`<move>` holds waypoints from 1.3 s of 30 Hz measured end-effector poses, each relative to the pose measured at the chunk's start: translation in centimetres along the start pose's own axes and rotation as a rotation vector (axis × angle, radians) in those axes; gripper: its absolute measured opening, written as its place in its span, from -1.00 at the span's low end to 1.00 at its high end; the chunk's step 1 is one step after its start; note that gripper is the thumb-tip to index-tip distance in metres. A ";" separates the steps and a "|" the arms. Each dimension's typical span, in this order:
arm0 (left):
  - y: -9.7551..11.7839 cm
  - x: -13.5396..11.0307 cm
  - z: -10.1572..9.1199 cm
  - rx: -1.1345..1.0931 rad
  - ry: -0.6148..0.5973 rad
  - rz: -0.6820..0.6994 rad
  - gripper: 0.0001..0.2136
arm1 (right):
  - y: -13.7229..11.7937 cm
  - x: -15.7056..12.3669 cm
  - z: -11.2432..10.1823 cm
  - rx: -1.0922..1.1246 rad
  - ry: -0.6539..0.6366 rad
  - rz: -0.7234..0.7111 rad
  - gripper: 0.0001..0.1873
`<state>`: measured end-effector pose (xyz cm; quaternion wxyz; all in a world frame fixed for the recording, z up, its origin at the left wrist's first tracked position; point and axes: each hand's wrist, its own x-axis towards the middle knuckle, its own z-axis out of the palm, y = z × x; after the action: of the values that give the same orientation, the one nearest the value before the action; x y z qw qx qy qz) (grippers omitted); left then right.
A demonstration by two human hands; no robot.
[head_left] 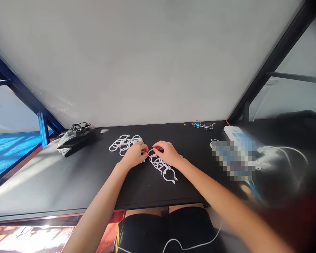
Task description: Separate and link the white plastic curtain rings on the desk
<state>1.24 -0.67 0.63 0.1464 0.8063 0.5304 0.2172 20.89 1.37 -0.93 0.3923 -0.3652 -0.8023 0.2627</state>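
Note:
Two loose heaps of white cord loops lie on the black tabletop. The left heap [121,144] reaches under my left hand [134,154], whose fingers are curled in a pinch with a bit of white cord showing at them. My right hand [168,153] is bent over the right heap [162,165], thumb and forefinger closed at the edge of a white cord loop [151,154]. A small gap separates the fingertips of both hands. Small knots show on several loops. The palms hide part of each heap.
A crumpled black plastic bag [75,137] sits at the back left. Eyeglasses [202,125] lie near the wall [158,63]. To the right are a white power strip [233,133], a pixelated flat object [233,161] and white cables [292,151]. Another cable [184,248] crosses my lap.

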 end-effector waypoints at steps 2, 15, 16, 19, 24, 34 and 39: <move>-0.3 0.1 0.1 -0.026 0.007 0.011 -0.87 | 0.0 0.0 0.0 -0.001 -0.002 0.003 -0.90; -0.2 0.1 0.3 -0.016 0.023 0.007 -0.85 | 0.0 0.0 0.0 -0.014 0.009 0.000 -0.90; -0.4 0.1 0.3 -0.024 0.019 0.012 -0.85 | 0.0 0.0 0.0 -0.015 0.009 -0.002 -0.90; -0.6 0.2 0.3 -0.040 0.010 0.019 -0.83 | 0.0 0.0 0.0 -0.025 0.005 -0.006 -0.90; -0.3 0.2 -0.1 -0.029 -0.007 -0.011 -0.87 | 0.0 0.0 -0.2 -0.028 0.000 -0.005 -0.90; 0.1 -0.1 -0.4 -0.005 -0.018 -0.018 -0.98 | 0.1 -0.1 -0.1 -0.019 0.006 0.002 -0.90; 0.1 0.1 -0.4 -0.139 0.046 -0.001 -0.96 | -0.2 0.0 -0.2 -0.051 0.031 -0.010 -0.89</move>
<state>1.16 -0.64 1.10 0.1900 0.7886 0.5176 0.2721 20.97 1.27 -0.74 0.3966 -0.3751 -0.8044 0.2343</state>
